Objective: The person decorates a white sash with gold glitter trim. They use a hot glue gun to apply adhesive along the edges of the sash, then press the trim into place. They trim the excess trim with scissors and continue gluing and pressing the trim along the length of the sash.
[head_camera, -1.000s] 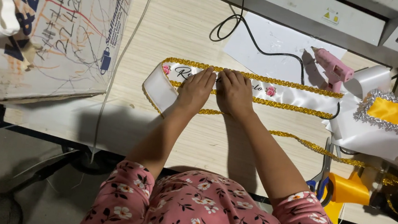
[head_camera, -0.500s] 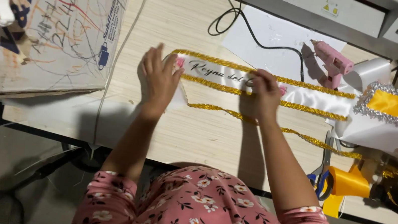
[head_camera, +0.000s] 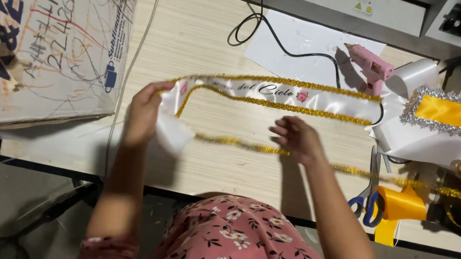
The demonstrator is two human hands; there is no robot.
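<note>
A white satin sash (head_camera: pixel 327 102) with gold trim along both edges lies across the wooden table (head_camera: pixel 207 33). My left hand (head_camera: pixel 143 114) grips the sash's left end and holds it folded over, lifted off the table. My right hand (head_camera: pixel 295 137) hovers with its fingers spread just below the sash's lower edge and above a loose strand of gold trim (head_camera: pixel 240 144). It holds nothing.
A pink glue gun (head_camera: pixel 371 63) lies at the back on white paper, its black cable looping left. Blue-handled scissors (head_camera: pixel 368 194) and a yellow ribbon roll (head_camera: pixel 401 205) sit at the right edge. More sashes and gold trim pile up at the right. A scribbled cardboard box (head_camera: pixel 49 31) stands at the left.
My left hand has taken hold of the sash's left end and folded it back. My right hand has come off the sash and drawn toward me. The view has shifted slightly.
</note>
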